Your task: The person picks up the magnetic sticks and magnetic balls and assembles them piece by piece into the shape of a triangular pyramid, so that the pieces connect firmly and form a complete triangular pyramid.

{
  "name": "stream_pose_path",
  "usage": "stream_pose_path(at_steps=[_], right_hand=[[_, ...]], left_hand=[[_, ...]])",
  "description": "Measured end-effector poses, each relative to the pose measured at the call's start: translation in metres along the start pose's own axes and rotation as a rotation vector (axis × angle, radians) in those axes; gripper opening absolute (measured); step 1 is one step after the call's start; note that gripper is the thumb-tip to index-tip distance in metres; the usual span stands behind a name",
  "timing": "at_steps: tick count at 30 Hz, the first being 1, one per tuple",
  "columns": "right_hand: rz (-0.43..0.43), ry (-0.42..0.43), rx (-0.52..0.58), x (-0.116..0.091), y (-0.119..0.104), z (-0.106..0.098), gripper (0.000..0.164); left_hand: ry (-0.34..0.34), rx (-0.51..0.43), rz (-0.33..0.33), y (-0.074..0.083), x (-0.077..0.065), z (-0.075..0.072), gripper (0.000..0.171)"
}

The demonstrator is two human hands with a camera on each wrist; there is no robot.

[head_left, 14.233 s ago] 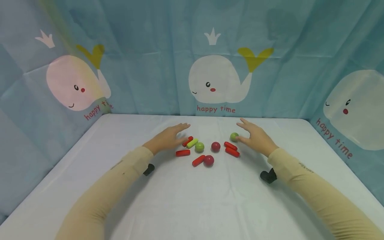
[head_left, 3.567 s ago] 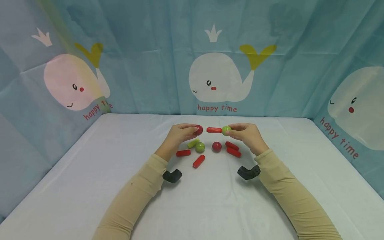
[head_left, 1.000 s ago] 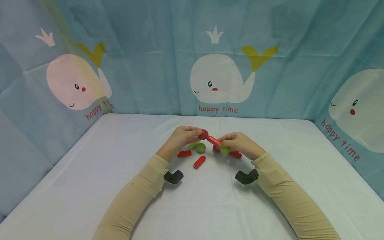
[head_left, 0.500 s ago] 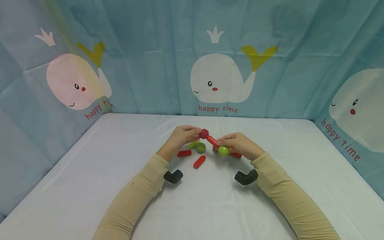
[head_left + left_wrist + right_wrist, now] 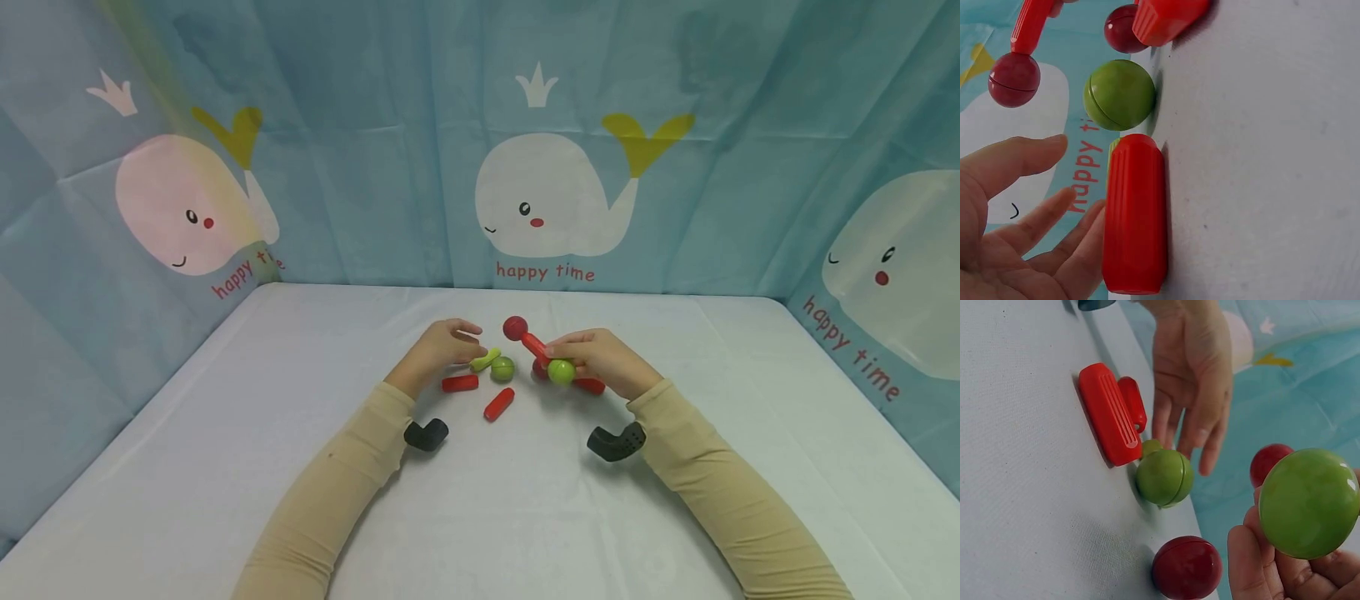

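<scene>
My right hand (image 5: 606, 360) pinches a red toy rod (image 5: 533, 346) above the table. The rod carries a dark red ball (image 5: 515, 328) at its far end and a green ball (image 5: 561, 372) at its near end; that green ball looms large in the right wrist view. My left hand (image 5: 441, 350) holds nothing, its fingers apart in the left wrist view. Its fingertips are close to a yellow-green rod (image 5: 485, 360) lying on the cloth; whether they touch it I cannot tell. Beside that rod sits another green ball (image 5: 502, 369).
A red rod (image 5: 460, 383) lies below my left hand, another red rod (image 5: 498, 404) nearer me. Behind the right hand, a dark red ball (image 5: 1187, 567) and a red rod (image 5: 590, 387) are partly hidden. A whale-print curtain (image 5: 360, 208) borders the white-covered table (image 5: 480, 517).
My left hand has let go of the dark red ball and moved left and down to the yellow-green rod. The ball now stays on the red rod in my right hand.
</scene>
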State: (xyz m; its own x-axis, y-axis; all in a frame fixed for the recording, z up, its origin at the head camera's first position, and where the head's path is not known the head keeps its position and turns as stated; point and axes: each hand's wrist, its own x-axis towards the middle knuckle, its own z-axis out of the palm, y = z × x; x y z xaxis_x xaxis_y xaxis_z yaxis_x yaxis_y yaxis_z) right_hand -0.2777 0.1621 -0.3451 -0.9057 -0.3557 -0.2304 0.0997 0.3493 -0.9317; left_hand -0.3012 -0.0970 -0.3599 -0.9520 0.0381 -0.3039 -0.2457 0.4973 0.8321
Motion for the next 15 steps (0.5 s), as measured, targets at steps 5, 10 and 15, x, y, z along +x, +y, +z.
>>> stream_pose_path(at_steps=[5, 10, 15], right_hand=[[0.0, 0.006, 0.01, -0.0001, 0.0, -0.0008, 0.044], [0.004, 0.009, -0.002, -0.0005, -0.0004, -0.0002, 0.045], [0.01, 0.015, -0.016, -0.0001, 0.0003, 0.0, 0.044]], left_hand=[[-0.032, 0.105, 0.009, -0.0029, 0.0, -0.0005, 0.044], [-0.046, 0.192, 0.035, -0.0065, 0.0007, -0.001, 0.041], [-0.064, 0.211, 0.063, -0.0096, 0.0021, -0.0019, 0.038]])
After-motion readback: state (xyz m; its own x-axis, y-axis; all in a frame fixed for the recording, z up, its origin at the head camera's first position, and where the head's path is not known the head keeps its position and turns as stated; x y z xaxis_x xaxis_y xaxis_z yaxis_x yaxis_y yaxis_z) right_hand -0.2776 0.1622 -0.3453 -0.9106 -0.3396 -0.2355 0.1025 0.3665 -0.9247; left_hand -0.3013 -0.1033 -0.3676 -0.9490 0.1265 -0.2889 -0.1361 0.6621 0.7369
